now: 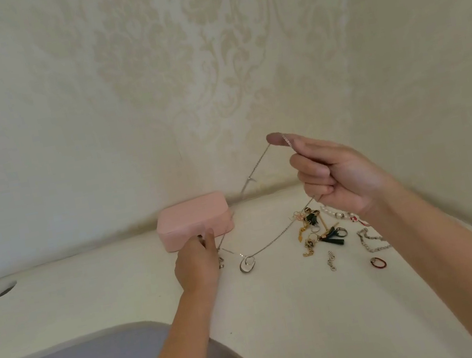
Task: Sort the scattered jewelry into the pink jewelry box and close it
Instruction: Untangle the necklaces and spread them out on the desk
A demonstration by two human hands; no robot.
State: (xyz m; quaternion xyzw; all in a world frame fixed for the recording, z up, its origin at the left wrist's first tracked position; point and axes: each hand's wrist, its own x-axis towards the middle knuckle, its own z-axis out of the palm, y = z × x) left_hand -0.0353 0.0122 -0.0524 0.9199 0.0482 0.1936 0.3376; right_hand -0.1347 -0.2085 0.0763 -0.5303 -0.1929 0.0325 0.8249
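Pink jewelry box (193, 221): rounded rectangle, matte pink, lid shut. It sits at the worktop's (283, 312) back edge against the wall, about mid-length.

Silver necklace (273, 237): thin chain, strung in the air between both hands. It runs over the right hand's index finger, drops left toward the box's right end, then goes down to the left hand. A second run leaves the bottom of the right fist and slopes down to the oval silver pendant (247, 264). The pendant is at worktop level, just in front of the box. Can't tell if it rests or hangs just clear.

Right hand (334, 174): raised above the back right part of the worktop. Grip is narrow, fingers curled round the chain.
Left hand (197, 261): low, just in front of the box's front face. Grip is narrow, fingertips pinching the chain's low run. A small silver piece (221, 262) lies just beside it.

The rest of the scatter lies toward the right edge, under and near the right forearm:
- green tassel earrings (333, 237) tangled with gold pieces (307, 248)
- pearl bracelet (335, 211), partly hidden by the right wrist
- silver link bracelet (371, 240)
- short silver chain piece (331, 260)
- red ring (378, 262), nearest the front

The chain's lower run crosses over the near side of the tassel cluster. A cable hole (3, 288) sits at the far left end. The wall is patterned cream wallpaper.
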